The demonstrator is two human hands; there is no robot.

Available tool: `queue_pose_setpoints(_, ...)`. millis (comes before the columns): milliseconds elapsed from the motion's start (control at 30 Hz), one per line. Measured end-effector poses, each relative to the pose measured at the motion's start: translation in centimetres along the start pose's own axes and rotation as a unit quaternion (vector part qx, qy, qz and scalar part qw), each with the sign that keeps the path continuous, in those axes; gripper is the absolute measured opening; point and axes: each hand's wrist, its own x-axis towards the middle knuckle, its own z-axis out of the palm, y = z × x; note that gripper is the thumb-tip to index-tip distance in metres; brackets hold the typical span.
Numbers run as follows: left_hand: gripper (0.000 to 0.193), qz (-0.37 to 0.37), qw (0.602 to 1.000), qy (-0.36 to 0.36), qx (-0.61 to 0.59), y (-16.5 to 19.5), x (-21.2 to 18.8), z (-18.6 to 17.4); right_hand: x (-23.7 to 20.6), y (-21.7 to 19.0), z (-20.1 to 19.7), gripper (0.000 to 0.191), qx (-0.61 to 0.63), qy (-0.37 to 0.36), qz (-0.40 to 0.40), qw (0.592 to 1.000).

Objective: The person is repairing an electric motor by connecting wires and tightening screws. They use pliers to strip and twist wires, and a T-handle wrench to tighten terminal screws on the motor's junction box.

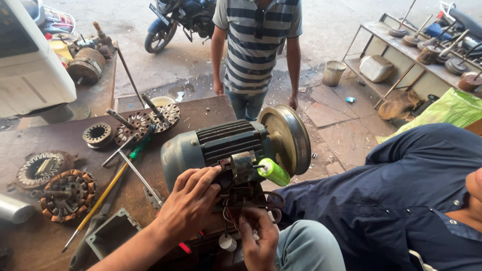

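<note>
Electric motor (228,145) on the workbench (60,138) — wiring in hand

Our left hand (188,203) rests spread on the motor's open terminal box (241,168); our right hand (258,236) pinches the loose wires (251,198) beneath it — box uncovered, wires unconnected, a green screwdriver (273,172) lodged there.

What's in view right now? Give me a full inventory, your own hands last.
electric motor: one, grey, ribbed, workbench middle
pulley wheel: one, brass-toned, on motor's end
green-handled tool: one, at motor's terminal box
wires: a bundle, brownish, below the box
stator windings: several, copper and grey, bench left
yellow rod: one, lying beside the windings
workbench: one, brown
motorcycle: one, dark, top
standing person: one, striped shirt
seated person: one, navy shirt, right
left hand: on the motor's box
right hand: pinching the wires
</note>
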Motion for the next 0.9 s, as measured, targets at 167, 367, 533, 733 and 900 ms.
queue_pose_setpoints(167,0.033,0.032,0.999,0.015,-0.016,0.3,-2.2,0.0,0.0,0.0,-0.1,0.027,0.120,-0.012,0.098,0.988)
queue_pose_setpoints(367,0.029,-0.022,0.991,-0.023,-0.128,2.1,-3.3,1.3,1.0,1.9,0.5,0.033,0.240,-0.055,0.193,0.950)
queue_pose_setpoints(533,0.040,-0.076,0.978,-0.052,-0.189,2.9,-2.3,1.9,1.4,2.8,0.7,0.027,0.246,-0.067,0.240,0.937)
queue_pose_setpoints(733,0.045,-0.170,0.962,-0.111,-0.181,3.1,-2.9,2.6,0.4,2.8,0.6,0.027,0.257,-0.072,0.246,0.932)
queue_pose_setpoints(900,0.037,-0.139,0.967,-0.102,-0.188,2.7,-3.2,2.7,0.3,2.0,0.7,0.027,0.262,-0.095,0.220,0.935)
